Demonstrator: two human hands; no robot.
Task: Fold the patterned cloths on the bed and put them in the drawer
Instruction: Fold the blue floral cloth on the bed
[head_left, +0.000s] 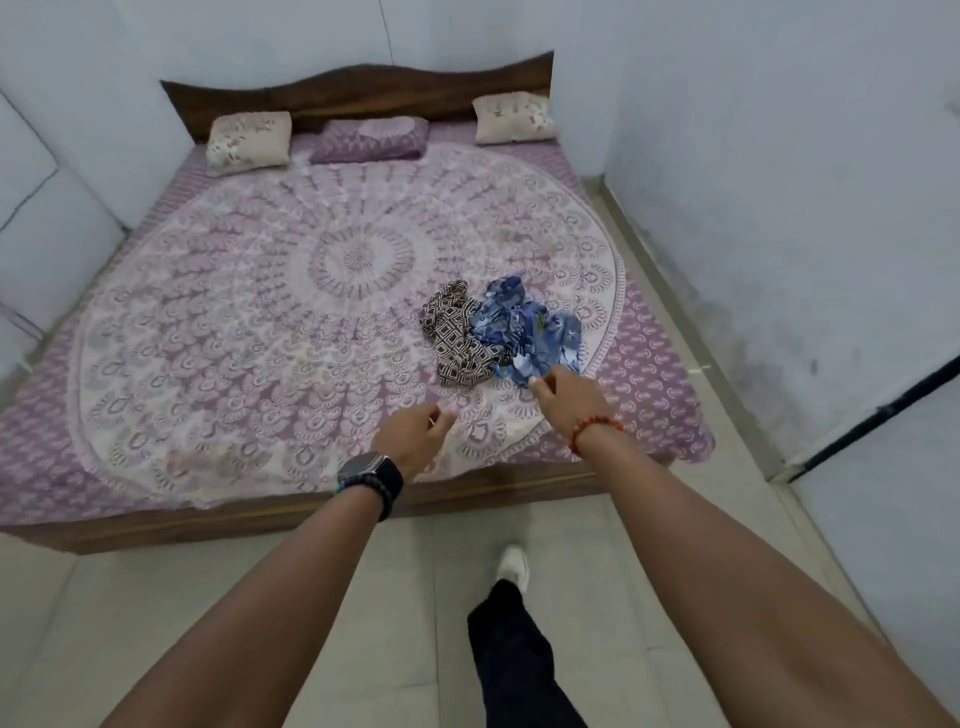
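Note:
Two crumpled patterned cloths lie side by side on the bed (156, 364), near its front right part: a brown-and-white geometric cloth (457, 338) on the left and a blue-and-white cloth (530, 327) on the right. My right hand (566, 397) reaches to the near edge of the blue cloth, fingertips at its hem; whether they grip it is unclear. My left hand (415, 436), with a dark watch on the wrist, hovers above the sheet just in front of the brown cloth, fingers loosely curled, holding nothing. No drawer is in view.
The bed has a purple mandala sheet, a wooden headboard (363, 88), two cream pillows (249, 140) (514, 117) and a purple pillow (371, 137). Pale walls close in on both sides. I stand on a tiled floor (260, 597) at the bed's foot, one white shoe (511, 566) forward.

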